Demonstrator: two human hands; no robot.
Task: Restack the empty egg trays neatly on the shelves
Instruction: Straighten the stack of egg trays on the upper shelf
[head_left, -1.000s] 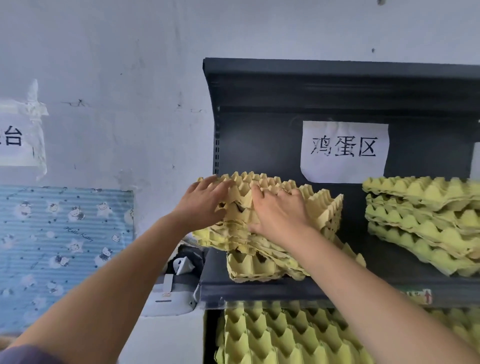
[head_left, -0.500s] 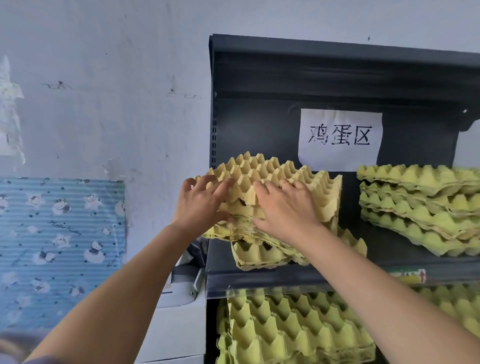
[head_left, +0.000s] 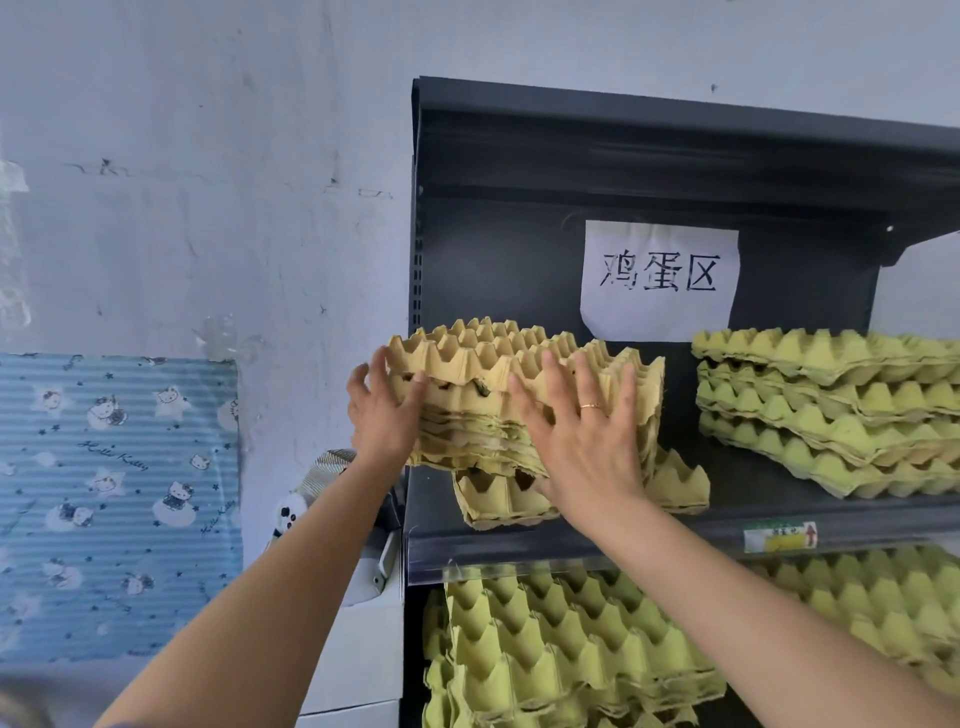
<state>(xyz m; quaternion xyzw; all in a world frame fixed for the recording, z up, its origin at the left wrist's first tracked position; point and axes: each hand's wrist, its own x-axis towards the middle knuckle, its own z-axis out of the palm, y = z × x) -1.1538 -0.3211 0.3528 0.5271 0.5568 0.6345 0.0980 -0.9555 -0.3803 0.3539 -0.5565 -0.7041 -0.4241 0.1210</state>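
A stack of tan egg trays (head_left: 498, 364) sits at the left end of the dark upper shelf (head_left: 571, 540). It rests on a skewed tray (head_left: 493, 499) that pokes out toward the shelf's front edge. My left hand (head_left: 379, 421) presses the stack's left corner, with the fingers up along the side and the thumb on the front face. My right hand (head_left: 587, 441) lies flat against the stack's front with straight, spread fingers and a ring on one of them.
A loosely piled stack of green trays (head_left: 831, 405) fills the right of the same shelf. More green trays (head_left: 561, 654) lie on the shelf below. A paper sign (head_left: 660, 280) hangs on the back panel, and a white wall lies to the left.
Both hands came off the top of the tan stack and now press its left side and front. The upper trays sit squarer and further back on the shelf.
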